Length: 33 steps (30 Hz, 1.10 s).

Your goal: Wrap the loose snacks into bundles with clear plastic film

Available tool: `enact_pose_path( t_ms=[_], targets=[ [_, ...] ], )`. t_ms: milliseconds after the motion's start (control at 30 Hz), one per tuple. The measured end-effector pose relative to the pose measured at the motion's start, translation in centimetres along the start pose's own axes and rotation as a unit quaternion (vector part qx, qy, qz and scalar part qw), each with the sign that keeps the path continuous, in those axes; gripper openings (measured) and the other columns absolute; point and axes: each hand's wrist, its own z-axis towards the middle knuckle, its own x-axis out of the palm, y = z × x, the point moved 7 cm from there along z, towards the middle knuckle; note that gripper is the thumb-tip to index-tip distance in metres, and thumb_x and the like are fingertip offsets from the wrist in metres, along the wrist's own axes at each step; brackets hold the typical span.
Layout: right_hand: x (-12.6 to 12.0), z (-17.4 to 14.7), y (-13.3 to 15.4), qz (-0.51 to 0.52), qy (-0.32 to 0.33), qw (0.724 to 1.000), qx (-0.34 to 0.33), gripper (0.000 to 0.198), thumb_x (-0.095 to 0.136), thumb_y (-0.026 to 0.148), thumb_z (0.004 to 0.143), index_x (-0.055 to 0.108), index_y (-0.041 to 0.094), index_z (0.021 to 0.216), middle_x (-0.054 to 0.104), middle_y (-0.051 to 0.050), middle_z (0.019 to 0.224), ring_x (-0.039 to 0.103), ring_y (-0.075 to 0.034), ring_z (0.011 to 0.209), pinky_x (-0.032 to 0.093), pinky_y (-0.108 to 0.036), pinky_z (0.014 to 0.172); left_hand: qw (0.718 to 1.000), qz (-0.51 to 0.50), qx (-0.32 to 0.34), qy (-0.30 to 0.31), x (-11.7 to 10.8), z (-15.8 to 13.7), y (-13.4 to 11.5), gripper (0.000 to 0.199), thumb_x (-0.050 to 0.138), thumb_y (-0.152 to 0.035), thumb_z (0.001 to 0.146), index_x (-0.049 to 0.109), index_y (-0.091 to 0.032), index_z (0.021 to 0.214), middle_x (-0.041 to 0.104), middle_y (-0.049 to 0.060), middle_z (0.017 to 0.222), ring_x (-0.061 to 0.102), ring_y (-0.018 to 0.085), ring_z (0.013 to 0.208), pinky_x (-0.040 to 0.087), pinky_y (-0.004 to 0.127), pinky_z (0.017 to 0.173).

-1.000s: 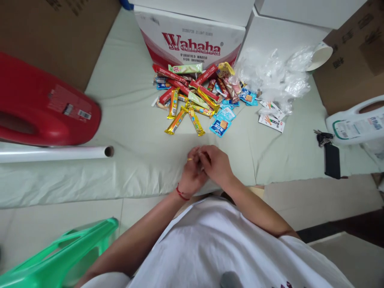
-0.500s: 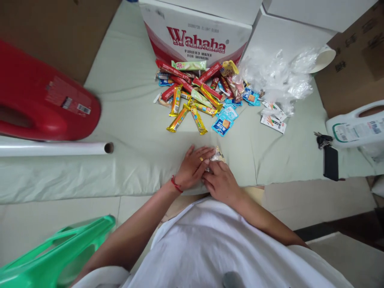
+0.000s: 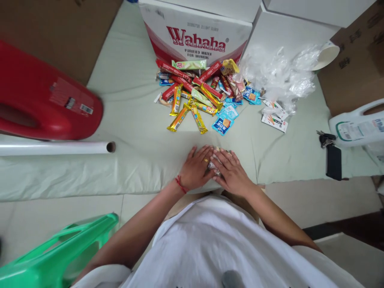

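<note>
My left hand (image 3: 196, 168) and my right hand (image 3: 232, 170) lie side by side near the front edge of the cloth-covered table, fingers stretched out and pointing away from me. Both rest on a small clear plastic packet (image 3: 215, 165). It shows crinkled and shiny in the gap between them; its contents are mostly hidden under the fingers. Beyond the hands is a heap of wrapped snacks: yellow snack bars (image 3: 198, 119), red wrapped bars (image 3: 183, 85) and blue snack sachets (image 3: 222, 125).
White carrot-print sachets (image 3: 274, 122) and crumpled clear plastic bags (image 3: 279, 76) lie right of the heap, before a Wahaha carton (image 3: 198, 36). A red jug (image 3: 60, 96) and white roll (image 3: 57, 148) are left; a phone (image 3: 333, 162), keys (image 3: 325, 138) and white bottle (image 3: 360, 130) right.
My right hand has moved from fingering the packet's near side to lying flat over its right part. My left hand has shifted slightly right. The snack heap looks unchanged.
</note>
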Motion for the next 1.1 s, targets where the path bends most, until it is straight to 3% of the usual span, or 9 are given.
enact_pose_path(
  t_ms=[100, 200, 333, 533, 667, 733, 833, 900, 1100],
  targets=[
    [0.3, -0.5, -0.4, 0.028, 0.013, 1.0, 0.006, 0.088, 0.065, 0.048, 0.099, 0.021, 0.025, 0.173, 0.022, -0.015, 0.178, 0.014, -0.034, 0.167, 0.016, -0.068, 0.131, 0.997, -0.058, 0.025, -0.036, -1.4, -0.4, 0.5, 0.081, 0.058, -0.026, 0.093, 0.029, -0.015, 0.168, 0.039, 0.021, 0.17, 0.035, 0.035, 0.16, 0.029, 0.059, 0.13],
    [-0.4, -1.0, -0.9, 0.097, 0.009, 0.995, -0.021, 0.099, 0.065, 0.04, 0.096, 0.006, 0.025, 0.174, 0.015, -0.014, 0.18, 0.009, -0.031, 0.168, 0.022, -0.063, 0.131, 0.997, -0.052, 0.059, -0.019, -1.8, -0.7, 0.4, 0.078, 0.051, -0.01, 0.087, 0.043, -0.025, 0.162, 0.041, 0.013, 0.171, 0.03, 0.03, 0.163, 0.024, 0.058, 0.132],
    [-0.5, -1.5, -1.2, 0.062, 0.019, 0.996, -0.061, 0.088, 0.057, 0.019, 0.09, 0.024, 0.027, 0.172, 0.025, -0.009, 0.178, 0.009, -0.03, 0.168, 0.016, -0.065, 0.132, 0.998, -0.03, 0.033, 0.047, -0.8, -0.7, 0.6, 0.08, 0.047, -0.004, 0.082, 0.048, -0.026, 0.158, 0.056, 0.011, 0.161, 0.051, 0.026, 0.149, 0.023, 0.059, 0.131],
    [0.1, 0.5, -1.8, -0.04, 0.012, 0.997, -0.065, 0.062, 0.057, 0.022, 0.1, 0.048, 0.029, 0.161, 0.045, -0.007, 0.169, 0.028, -0.029, 0.162, 0.014, -0.064, 0.132, 0.998, -0.056, 0.01, -0.002, -0.4, 0.1, 1.1, 0.071, 0.051, -0.008, 0.08, 0.055, -0.019, 0.15, 0.064, 0.017, 0.149, 0.059, 0.031, 0.138, 0.039, 0.058, 0.123],
    [-0.8, 2.4, -1.8, 0.023, -0.041, 0.997, -0.058, 0.047, 0.059, 0.033, 0.101, 0.063, 0.026, 0.148, 0.063, -0.012, 0.152, 0.052, -0.031, 0.143, 0.035, -0.059, 0.123, 0.99, -0.132, 0.022, -0.049, -1.1, 0.3, 0.2, 0.078, 0.063, -0.015, 0.074, 0.052, -0.015, 0.151, 0.053, 0.022, 0.157, 0.046, 0.038, 0.15, 0.037, 0.062, 0.125],
    [-1.7, 2.8, -1.8, 0.108, -0.078, 0.991, -0.025, 0.046, 0.059, 0.045, 0.102, 0.068, 0.022, 0.14, 0.071, -0.014, 0.138, 0.062, -0.03, 0.126, 0.048, -0.051, 0.111, 0.977, -0.209, 0.001, -0.041, -1.4, 0.4, -0.4, 0.075, 0.069, -0.023, 0.078, 0.05, -0.016, 0.151, 0.055, 0.021, 0.154, 0.051, 0.038, 0.146, 0.041, 0.062, 0.123],
    [-2.2, 2.5, -2.6, 0.245, -0.099, 0.961, 0.087, 0.047, 0.053, 0.057, 0.104, 0.071, 0.022, 0.13, 0.078, -0.01, 0.11, 0.071, -0.023, 0.096, 0.056, -0.037, 0.089, 0.938, -0.33, -0.106, 0.0, -0.7, 0.9, -0.6, 0.06, 0.073, -0.04, 0.087, 0.057, -0.02, 0.142, 0.072, 0.013, 0.128, 0.07, 0.031, 0.117, 0.058, 0.049, 0.103],
    [-2.0, 1.8, -3.6, 0.312, -0.109, 0.929, 0.167, 0.048, 0.052, 0.062, 0.103, 0.071, 0.023, 0.125, 0.078, -0.006, 0.101, 0.072, -0.021, 0.087, 0.056, -0.033, 0.082, 0.9, -0.394, -0.184, 0.006, 0.2, 1.3, -0.5, 0.055, 0.077, -0.047, 0.085, 0.063, -0.02, 0.13, 0.076, 0.009, 0.115, 0.073, 0.029, 0.105, 0.061, 0.044, 0.093],
    [-0.2, -1.1, -6.1, 0.559, -0.187, 0.767, 0.254, 0.063, 0.071, 0.069, 0.087, 0.062, 0.024, 0.131, 0.075, -0.008, 0.125, 0.072, -0.024, 0.111, 0.058, -0.038, 0.098, 0.741, -0.623, -0.248, -0.046, 3.2, 3.0, -1.3, 0.051, 0.082, -0.042, 0.081, 0.062, -0.019, 0.122, 0.076, 0.009, 0.12, 0.073, 0.025, 0.107, 0.057, 0.042, 0.099]
  ],
)
